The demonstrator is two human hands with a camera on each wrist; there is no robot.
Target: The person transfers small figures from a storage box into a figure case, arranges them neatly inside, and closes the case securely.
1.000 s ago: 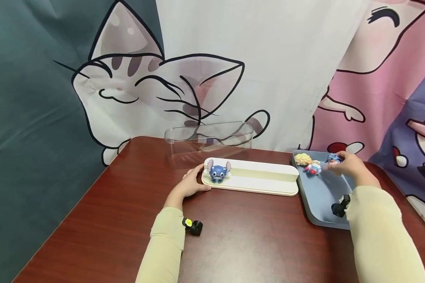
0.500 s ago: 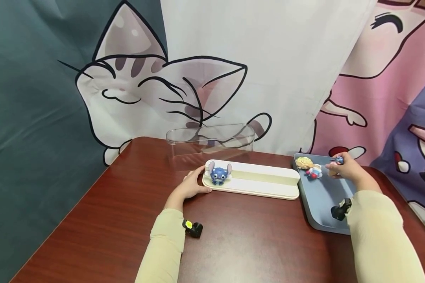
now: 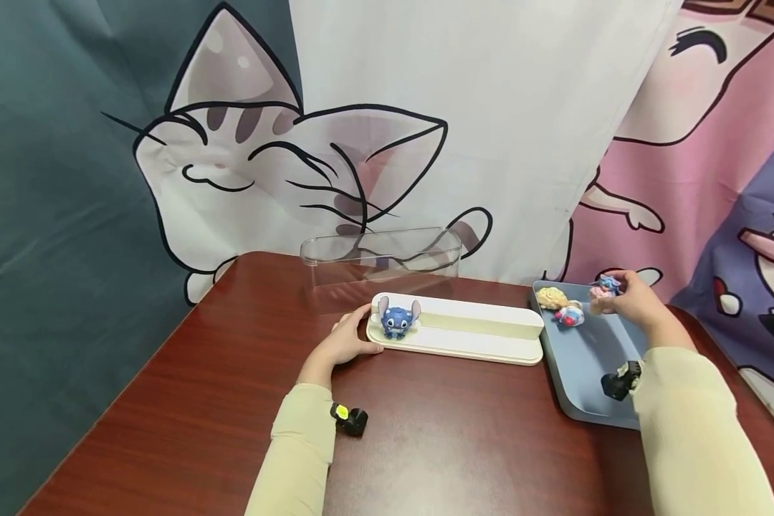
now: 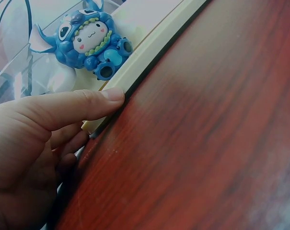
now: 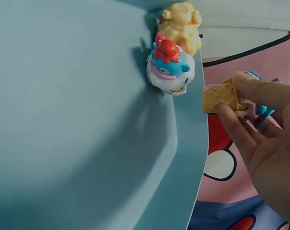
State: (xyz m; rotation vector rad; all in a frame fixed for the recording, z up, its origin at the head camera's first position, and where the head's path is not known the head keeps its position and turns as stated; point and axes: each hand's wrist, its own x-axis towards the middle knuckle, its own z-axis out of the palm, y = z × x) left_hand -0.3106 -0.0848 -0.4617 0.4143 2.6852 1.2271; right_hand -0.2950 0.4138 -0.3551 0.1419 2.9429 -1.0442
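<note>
My left hand grips the left end of a long white display base, thumb on its front edge and fingers around the end. A blue long-eared figurine with a white face in its hood sits on that end. Over the far part of the blue-grey tray, my right hand pinches a small pink-and-blue figurine. Its tan waffle-patterned part shows between thumb and fingers in the right wrist view. Left in the tray's far corner are a yellow figurine and a white-and-blue figurine with a red top.
A clear plastic cover stands behind the display base, near the table's back edge. The tray stands just right of the base. A printed cartoon curtain hangs behind the brown table.
My right hand has lifted the pink-and-blue figurine a little and turned it, so more of it shows. The left hand stays at the base's end. The head view has shifted slightly.
</note>
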